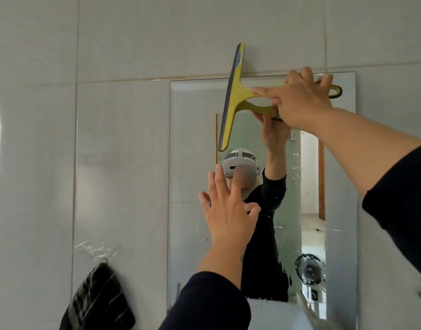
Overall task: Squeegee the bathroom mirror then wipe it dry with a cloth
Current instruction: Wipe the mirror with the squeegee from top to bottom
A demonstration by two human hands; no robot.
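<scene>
Right hand grips a yellow squeegee at the mirror top edge — blade overlapping tile; left hand spread open against glass.

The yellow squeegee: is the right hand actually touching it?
Touching. The head view shows the right hand wrapped around the handle of the yellow squeegee, fingers closed over it near the mirror's top edge.
</scene>
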